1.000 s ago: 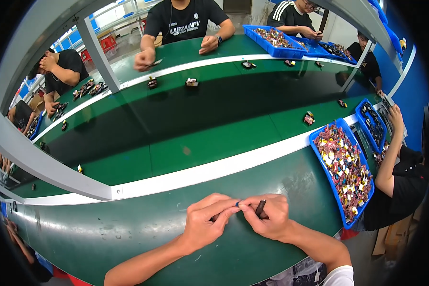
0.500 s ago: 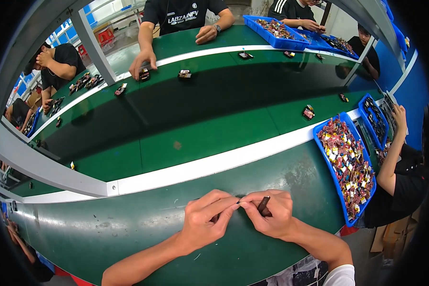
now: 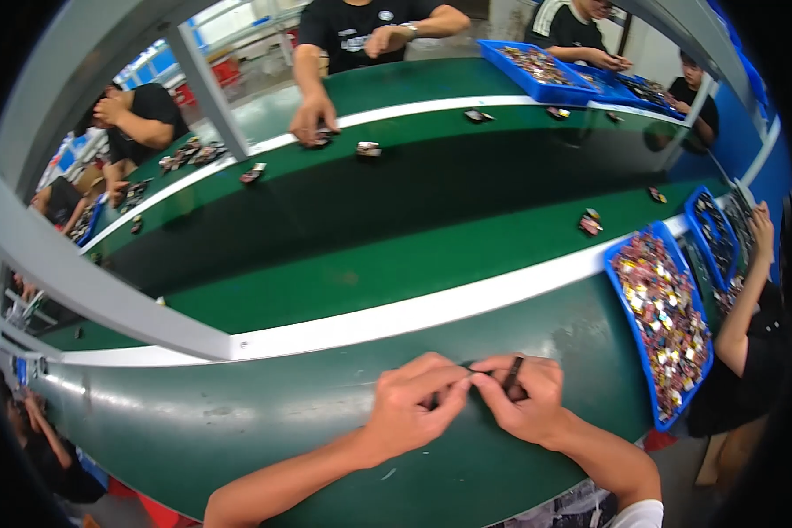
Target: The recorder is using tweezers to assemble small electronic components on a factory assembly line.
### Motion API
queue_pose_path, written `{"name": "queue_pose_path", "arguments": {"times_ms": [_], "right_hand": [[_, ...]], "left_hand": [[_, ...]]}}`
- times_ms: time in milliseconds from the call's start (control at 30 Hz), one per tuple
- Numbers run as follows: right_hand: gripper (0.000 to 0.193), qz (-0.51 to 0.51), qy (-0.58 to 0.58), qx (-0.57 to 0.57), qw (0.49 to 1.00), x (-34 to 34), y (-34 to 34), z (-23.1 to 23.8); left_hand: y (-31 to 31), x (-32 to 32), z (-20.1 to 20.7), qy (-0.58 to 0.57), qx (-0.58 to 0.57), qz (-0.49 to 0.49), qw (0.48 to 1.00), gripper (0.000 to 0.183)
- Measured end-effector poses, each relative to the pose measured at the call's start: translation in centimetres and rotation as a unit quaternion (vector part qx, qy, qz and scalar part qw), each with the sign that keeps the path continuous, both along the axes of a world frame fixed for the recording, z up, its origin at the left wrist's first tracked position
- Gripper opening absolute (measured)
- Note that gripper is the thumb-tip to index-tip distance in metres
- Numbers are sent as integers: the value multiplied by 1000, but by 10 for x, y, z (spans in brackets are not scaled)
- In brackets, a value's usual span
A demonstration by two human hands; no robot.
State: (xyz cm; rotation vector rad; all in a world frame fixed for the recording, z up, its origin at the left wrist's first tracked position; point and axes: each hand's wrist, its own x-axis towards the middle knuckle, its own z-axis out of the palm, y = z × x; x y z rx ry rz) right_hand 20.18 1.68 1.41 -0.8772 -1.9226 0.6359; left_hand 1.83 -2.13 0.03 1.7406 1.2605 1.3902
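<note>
Over the green worktable (image 3: 282, 431), my left hand (image 3: 418, 403) and my right hand (image 3: 526, 403) meet fingertip to fingertip. Both are closed in a pinch. A tiny dark piece (image 3: 469, 366) shows between the fingertips, too small and blurred to name. A short dark stick-shaped tool (image 3: 513, 375) pokes up from my right hand, gripped by the curled fingers; its lower end is hidden. To the right of my hands stands a blue tray (image 3: 635, 339) heaped with small wired parts in red, yellow and white.
Beyond a white rail (image 3: 396, 321) runs a green conveyor belt (image 3: 361, 273) carrying small dark assemblies (image 3: 590, 222). A grey frame post (image 3: 150, 312) rises at left. Across the belt a person's hand (image 3: 315, 119) touches an assembly. At right, a co-worker's arm (image 3: 744, 304) is beside another blue tray (image 3: 711, 236).
The whole view has shifted, so things sit further right in the picture. My hands stay joined in the same pinch. Across the belt, the person's watch-wearing arm has risen.
</note>
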Motion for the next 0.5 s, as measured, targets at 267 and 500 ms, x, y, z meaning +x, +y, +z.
{"name": "queue_pose_path", "arguments": {"times_ms": [267, 500], "right_hand": [[8, -38, -3, -2, 999, 10, -6, -13], [8, -10, -18, -19, 1000, 9, -3, -18]], "left_hand": [[3, 9, -4, 7, 65, -22, 998, 10], [4, 3, -18, 14, 52, -23, 998, 9]]}}
